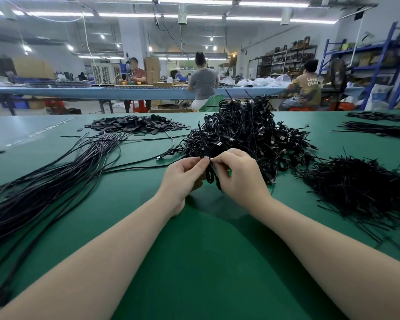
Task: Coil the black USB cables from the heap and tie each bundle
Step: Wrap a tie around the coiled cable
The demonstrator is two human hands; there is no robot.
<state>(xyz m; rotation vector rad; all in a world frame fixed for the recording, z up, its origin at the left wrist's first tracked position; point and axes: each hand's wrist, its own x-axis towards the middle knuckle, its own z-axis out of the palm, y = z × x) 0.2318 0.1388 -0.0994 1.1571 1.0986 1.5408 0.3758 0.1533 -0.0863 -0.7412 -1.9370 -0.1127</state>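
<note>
A small coiled black cable bundle (210, 175) hangs between my two hands above the green table (206, 262). My left hand (181, 179) pinches it at the top with thumb and fingers. My right hand (237, 175) pinches the thin black tie at the bundle's top, fingertips almost touching the left's. Straight uncoiled black cables (44, 183) lie in a long heap on the left. A tall pile of coiled, tied bundles (247, 132) rises just behind my hands. A heap of thin black ties (358, 190) lies on the right.
A flat pile of small black rectangular pieces (136, 124) lies at the back left. More black strands (379, 129) lie at the far right. Beyond the table's far edge, three people sit at a long blue bench (125, 92), with shelving at the right.
</note>
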